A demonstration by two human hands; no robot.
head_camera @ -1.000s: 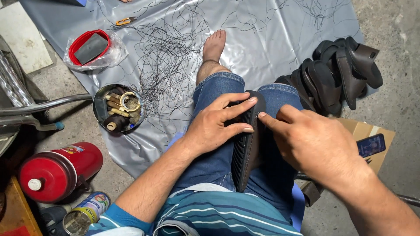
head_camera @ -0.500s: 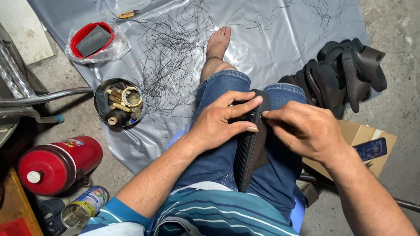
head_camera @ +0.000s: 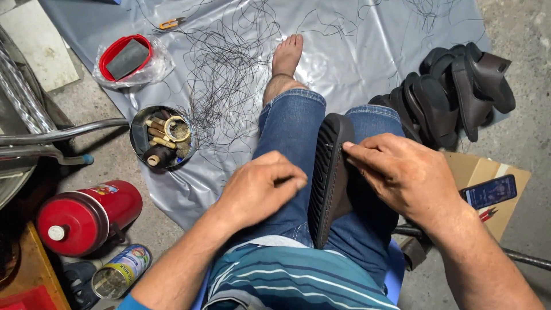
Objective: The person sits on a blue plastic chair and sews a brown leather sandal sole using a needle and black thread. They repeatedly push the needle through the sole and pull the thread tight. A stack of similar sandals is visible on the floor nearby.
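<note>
Left hand has left the sole, curled empty; right hand pinches it beside sandals

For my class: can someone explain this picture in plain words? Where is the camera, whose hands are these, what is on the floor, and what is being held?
The camera sits on a person's head and looks down at their lap, so both hands are that person's own. A dark ribbed shoe sole stands on edge between the jeans-clad knees. The right hand pinches its upper edge; the left hand rests curled on the thigh beside it, holding nothing visible. On the floor lies a grey plastic sheet strewn with loose black thread. A round tin of spools stands to the left, a pile of dark sandals to the right.
</note>
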